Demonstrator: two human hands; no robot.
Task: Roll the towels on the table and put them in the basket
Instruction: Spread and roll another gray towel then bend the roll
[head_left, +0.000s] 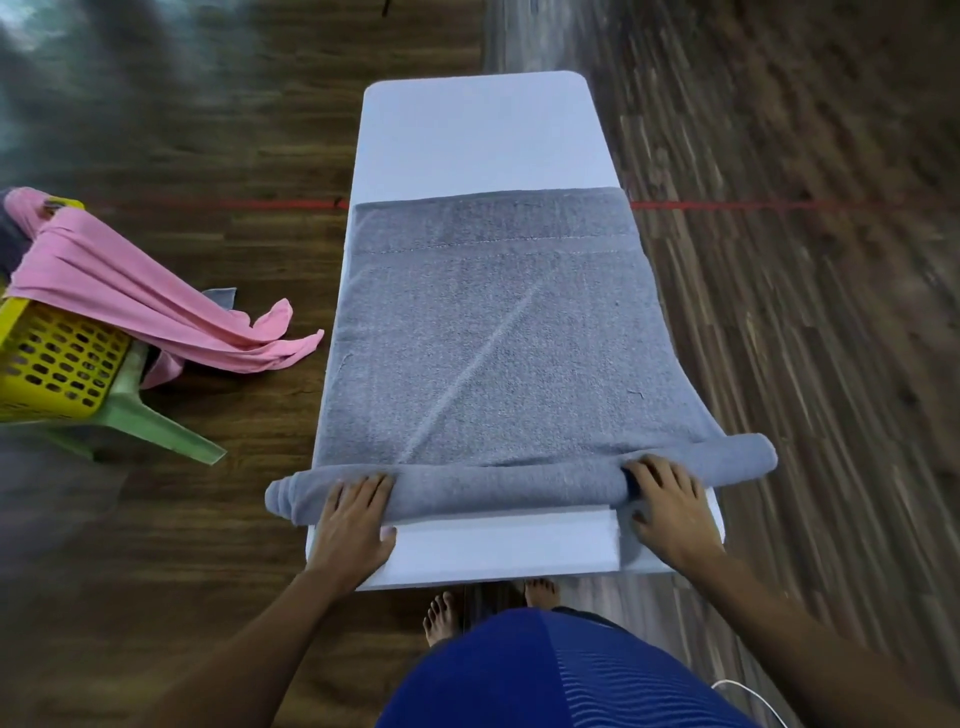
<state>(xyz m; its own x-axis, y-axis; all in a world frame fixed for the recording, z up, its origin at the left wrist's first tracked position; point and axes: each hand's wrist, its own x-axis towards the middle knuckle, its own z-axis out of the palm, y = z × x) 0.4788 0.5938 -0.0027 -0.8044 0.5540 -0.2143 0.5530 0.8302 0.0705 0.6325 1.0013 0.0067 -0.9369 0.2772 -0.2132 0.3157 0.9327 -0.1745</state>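
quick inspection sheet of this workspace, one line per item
surface: white table, towel covers its near part
job's things: grey towel rolled at near end, rest flat; yellow basket on green stool, pink towel draped over its rim
clutter: nothing seen
hands: left hand and right hand rest on the roll
cables: white cable, bottom right
surroundings: wooden floor, red line across it
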